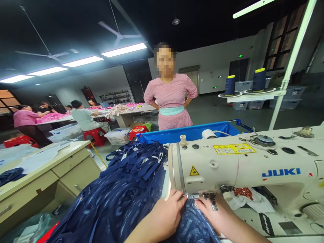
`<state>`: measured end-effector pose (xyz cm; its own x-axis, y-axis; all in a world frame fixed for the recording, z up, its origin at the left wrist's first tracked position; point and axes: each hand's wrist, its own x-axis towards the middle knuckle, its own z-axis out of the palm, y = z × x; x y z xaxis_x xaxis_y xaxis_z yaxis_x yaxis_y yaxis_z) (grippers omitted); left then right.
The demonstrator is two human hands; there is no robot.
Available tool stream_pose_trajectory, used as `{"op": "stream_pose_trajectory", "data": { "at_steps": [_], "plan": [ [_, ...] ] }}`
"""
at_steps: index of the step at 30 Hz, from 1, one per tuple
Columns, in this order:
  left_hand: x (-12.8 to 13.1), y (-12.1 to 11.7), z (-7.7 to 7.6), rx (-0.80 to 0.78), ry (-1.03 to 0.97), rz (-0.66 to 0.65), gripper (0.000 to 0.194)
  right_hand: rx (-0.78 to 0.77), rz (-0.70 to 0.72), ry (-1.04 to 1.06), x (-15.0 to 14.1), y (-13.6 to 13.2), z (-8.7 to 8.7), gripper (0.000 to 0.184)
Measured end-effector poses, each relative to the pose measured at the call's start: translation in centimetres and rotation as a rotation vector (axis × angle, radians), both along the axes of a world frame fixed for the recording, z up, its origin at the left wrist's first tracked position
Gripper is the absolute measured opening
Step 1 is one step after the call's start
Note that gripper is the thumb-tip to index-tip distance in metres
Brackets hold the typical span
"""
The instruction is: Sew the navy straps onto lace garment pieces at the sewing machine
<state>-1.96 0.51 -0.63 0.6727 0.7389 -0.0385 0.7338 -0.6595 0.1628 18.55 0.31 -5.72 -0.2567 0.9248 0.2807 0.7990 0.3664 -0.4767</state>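
A white JUKI sewing machine (227, 168) stands in front of me. Dark navy fabric with a pale swirl pattern (193, 224) lies under its head. My left hand (169, 211) is closed, its fingers bunched on the fabric just left of the needle area. On the other side, my right hand (214, 214) holds the fabric close to its edge, partly covered by the machine head and its metal fittings. The needle itself is hidden. A large heap of navy garments with straps (121, 189) spreads out to the left of my hands.
Behind the machine is a blue fabric bin (212, 129), with a person in pink (174, 98) standing beyond it. Two navy thread cones (259, 80) sit on a stand at right. A cream desk (68, 165) is at left; several people work at tables farther back.
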Motion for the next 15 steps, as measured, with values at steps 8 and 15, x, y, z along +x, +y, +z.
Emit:
{"op": "stream_pose_trajectory", "data": {
  "at_steps": [8,15],
  "plan": [
    [0.3,0.0,0.0,0.021,0.021,-0.010,0.047,-0.003,0.057,-0.115,0.2,0.6,-1.5,0.034],
    [0.0,1.3,-2.1,0.137,0.027,-0.078,0.037,0.144,0.108,-0.257,0.9,1.3,-2.9,0.033]
  ]
}}
